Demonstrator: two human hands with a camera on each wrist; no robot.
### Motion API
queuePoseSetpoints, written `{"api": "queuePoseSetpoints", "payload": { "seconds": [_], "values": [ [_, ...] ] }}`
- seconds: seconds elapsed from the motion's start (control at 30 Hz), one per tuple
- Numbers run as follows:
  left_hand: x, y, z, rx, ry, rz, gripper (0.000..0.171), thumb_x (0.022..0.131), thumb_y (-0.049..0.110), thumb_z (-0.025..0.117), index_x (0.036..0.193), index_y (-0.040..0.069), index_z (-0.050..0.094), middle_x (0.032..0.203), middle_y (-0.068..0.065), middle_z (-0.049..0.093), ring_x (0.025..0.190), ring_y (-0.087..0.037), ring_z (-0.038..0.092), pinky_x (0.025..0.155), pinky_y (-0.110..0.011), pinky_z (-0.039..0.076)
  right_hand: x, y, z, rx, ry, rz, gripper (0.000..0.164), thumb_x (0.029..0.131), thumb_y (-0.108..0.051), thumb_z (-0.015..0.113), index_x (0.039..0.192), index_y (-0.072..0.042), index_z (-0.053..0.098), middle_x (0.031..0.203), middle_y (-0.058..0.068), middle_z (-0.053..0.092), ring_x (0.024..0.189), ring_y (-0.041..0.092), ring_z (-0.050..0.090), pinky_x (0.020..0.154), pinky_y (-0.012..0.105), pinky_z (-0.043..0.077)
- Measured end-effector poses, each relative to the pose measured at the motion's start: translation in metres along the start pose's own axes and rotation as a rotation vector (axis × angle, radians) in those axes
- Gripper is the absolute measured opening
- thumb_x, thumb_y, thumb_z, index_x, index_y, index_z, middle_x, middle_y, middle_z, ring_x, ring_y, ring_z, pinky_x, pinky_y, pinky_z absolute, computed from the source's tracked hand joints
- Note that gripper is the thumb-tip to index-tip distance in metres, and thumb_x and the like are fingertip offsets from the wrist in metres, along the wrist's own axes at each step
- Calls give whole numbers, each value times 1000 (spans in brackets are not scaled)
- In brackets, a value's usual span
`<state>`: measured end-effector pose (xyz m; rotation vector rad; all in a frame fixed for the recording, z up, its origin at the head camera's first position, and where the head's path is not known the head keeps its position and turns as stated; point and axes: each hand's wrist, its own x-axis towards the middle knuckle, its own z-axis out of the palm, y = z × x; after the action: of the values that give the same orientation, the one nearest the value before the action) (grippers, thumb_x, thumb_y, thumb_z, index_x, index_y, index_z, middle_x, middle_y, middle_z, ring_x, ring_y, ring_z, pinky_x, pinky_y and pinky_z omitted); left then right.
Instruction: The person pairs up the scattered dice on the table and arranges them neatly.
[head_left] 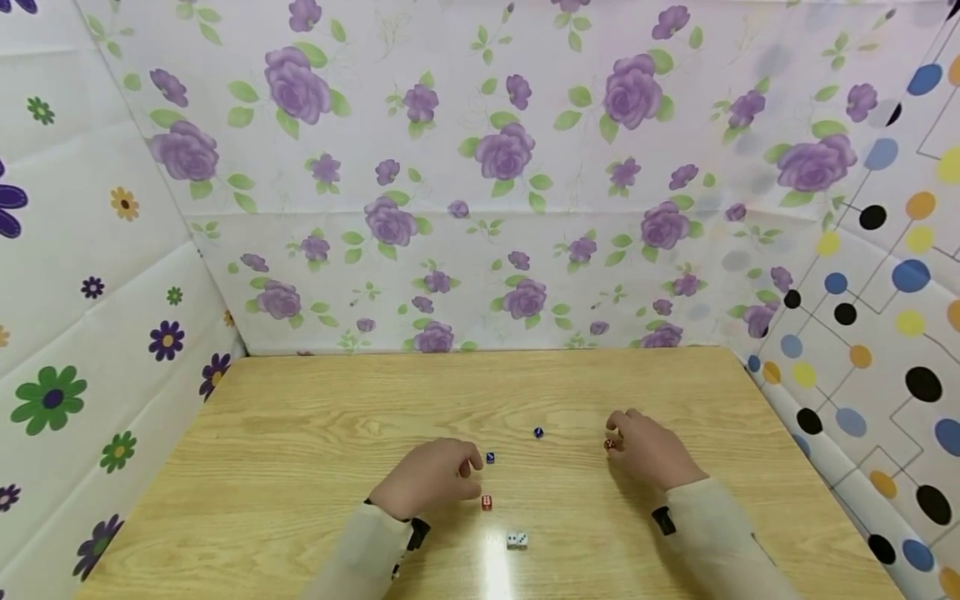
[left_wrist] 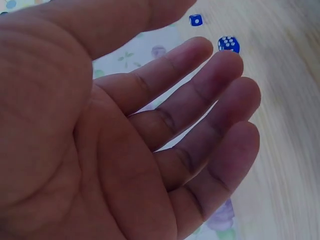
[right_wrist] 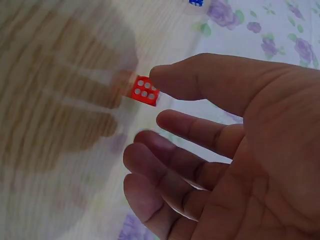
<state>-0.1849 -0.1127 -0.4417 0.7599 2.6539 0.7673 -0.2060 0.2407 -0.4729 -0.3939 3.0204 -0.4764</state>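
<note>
Reaching to a red die (right_wrist: 144,92) on the wooden table (head_left: 337,400), the right hand (head_left: 652,450) has its thumb tip at one corner while the other fingers lie bent and apart, so nothing is pinched; whether the thumb touches is hard to tell. For a sure hold, the index fingertip should probably close on the face opposite the thumb, low to the wood, with light pressure so the cube doesn't skid or flip. The left hand (head_left: 431,479), loosely spread and holding nothing, hangs just beside a blue die (head_left: 491,457) and near another red die (head_left: 487,502); care there would avoid knocking either. A second blue die (head_left: 538,432) sits between the hands, and two white dice (head_left: 512,540) stand side by side nearer the person
</note>
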Motion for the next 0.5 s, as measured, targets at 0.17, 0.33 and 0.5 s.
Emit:
{"api": "queuePoseSetpoints", "payload": {
  "seconds": [0.17,0.33,0.5],
  "values": [
    [3,0,9,25,-12,13,20,88,19,79,107,11,74,90,8,67,78,-4,58,76,-32,53,2,0,6,10,-2,2,9,93,-12,76,99,-13,69,88,-3,63,77,12,58,68,38,53],
    [4,1,16,29,-20,31,16,89,23,82,100,14,74,84,13,64,74,-2,58,73,-29,53,2,-3,8,16,-1,-6,7,95,-12,74,93,-15,68,85,-4,62,74,11,56,66,37,50],
    [4,2,20,35,-16,52,10,89,19,82,91,18,72,79,15,61,71,-2,55,70,-27,50,2,-5,9,15,-1,1,8,96,-12,73,92,-17,68,85,-5,62,74,11,55,66,37,50]
  ]
}}
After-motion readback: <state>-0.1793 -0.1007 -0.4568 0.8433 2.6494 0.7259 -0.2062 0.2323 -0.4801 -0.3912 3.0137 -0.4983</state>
